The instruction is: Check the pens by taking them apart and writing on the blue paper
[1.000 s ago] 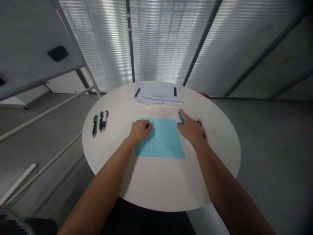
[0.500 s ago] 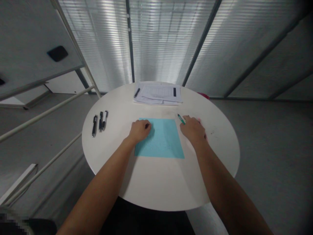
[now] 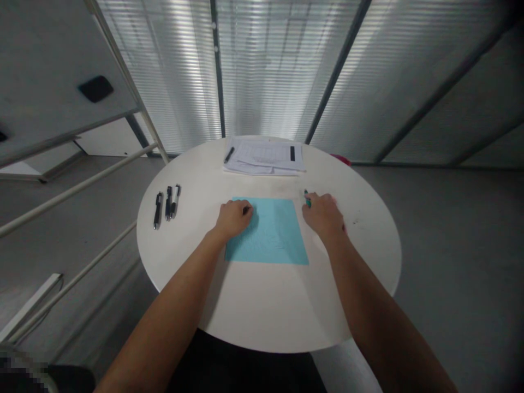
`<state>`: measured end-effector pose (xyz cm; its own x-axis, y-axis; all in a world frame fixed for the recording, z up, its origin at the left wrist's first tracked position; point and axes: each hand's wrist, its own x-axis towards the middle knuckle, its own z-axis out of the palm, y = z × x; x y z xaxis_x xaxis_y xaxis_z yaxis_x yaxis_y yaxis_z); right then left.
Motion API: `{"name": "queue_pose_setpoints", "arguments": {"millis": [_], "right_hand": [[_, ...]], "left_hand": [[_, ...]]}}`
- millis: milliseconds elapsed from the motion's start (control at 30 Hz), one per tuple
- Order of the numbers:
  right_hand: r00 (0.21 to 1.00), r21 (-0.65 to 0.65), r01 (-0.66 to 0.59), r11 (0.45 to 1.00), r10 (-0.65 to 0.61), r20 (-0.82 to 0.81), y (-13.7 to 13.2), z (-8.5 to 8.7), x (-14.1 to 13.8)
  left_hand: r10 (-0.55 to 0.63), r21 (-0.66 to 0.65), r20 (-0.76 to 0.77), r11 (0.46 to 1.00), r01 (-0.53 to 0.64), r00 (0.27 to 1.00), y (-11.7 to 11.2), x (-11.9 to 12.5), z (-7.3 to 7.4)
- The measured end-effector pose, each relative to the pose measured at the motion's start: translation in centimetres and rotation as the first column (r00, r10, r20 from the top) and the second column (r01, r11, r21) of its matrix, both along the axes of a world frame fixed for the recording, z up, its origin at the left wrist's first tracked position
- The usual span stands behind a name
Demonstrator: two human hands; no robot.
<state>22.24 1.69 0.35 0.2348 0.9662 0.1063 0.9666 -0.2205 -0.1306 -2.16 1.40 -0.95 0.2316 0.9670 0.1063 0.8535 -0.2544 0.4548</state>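
A sheet of light blue paper (image 3: 276, 229) with faint marks lies flat on the round white table. My left hand (image 3: 234, 218) is closed and rests on the sheet's left edge. Something small and dark shows within its curled fingers, too small to name. Just off the sheet's right edge, my right hand (image 3: 324, 214) has its fingers closed around a green pen (image 3: 308, 201). The pen's dark tip points away from me, and its rear part is hidden by the hand. A bit of pink shows by the right hand; what it belongs to is unclear.
Several printed papers (image 3: 262, 155) are stacked at the table's far edge, a black pen (image 3: 229, 155) on their left side. To the left, two black pens (image 3: 158, 210) and a white-and-black pen (image 3: 175, 201) lie on the white table (image 3: 270, 311). Blinds (image 3: 262, 65) stand behind.
The green pen has turned within my right hand: its tip leaned left before and now stands more upright, farther right. My left hand and the blue sheet have stayed put.
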Motion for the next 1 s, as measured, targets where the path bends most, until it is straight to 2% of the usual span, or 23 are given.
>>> {"name": "queue_pose_setpoints", "arguments": {"millis": [467,633,700,767,833,867,933,1000], "right_hand": [[0.999,0.024,-0.047,0.999,0.047,-0.026,0.3,-0.4,0.5],[0.998,0.071,-0.066,0.995,0.067,-0.014,0.5,-0.6,0.4],[0.996,0.108,-0.079,0.991,0.083,-0.025,0.5,-0.6,0.3],[0.992,0.152,-0.102,0.983,0.111,-0.056,0.6,-0.7,0.0],[0.980,0.207,-0.143,0.968,0.167,-0.104,0.7,-0.9,-0.2],[0.971,0.236,-0.169,0.957,0.203,-0.129,0.8,-1.1,-0.4],[0.945,0.277,-0.227,0.934,0.280,-0.170,1.0,-1.4,-0.7],[0.919,0.292,-0.277,0.915,0.342,-0.198,1.1,-1.8,-0.9]], "left_hand": [[-0.007,0.024,-0.011,1.000,0.007,1.000,0.0,-0.1,-0.1],[-0.005,0.013,0.009,1.000,0.005,1.000,0.0,0.0,0.1],[0.020,0.031,0.025,0.999,-0.020,0.999,-0.1,0.0,0.2],[0.104,0.090,0.025,0.990,-0.106,0.994,-0.2,0.0,0.4],[0.265,0.176,0.023,0.948,-0.265,0.964,-0.3,-0.3,0.5],[0.361,0.219,0.030,0.908,-0.358,0.932,-0.3,-0.5,0.6],[0.540,0.285,0.056,0.798,-0.532,0.840,-0.4,-1.0,0.7],[0.664,0.325,0.073,0.689,-0.647,0.744,-0.3,-1.5,0.7]]}}
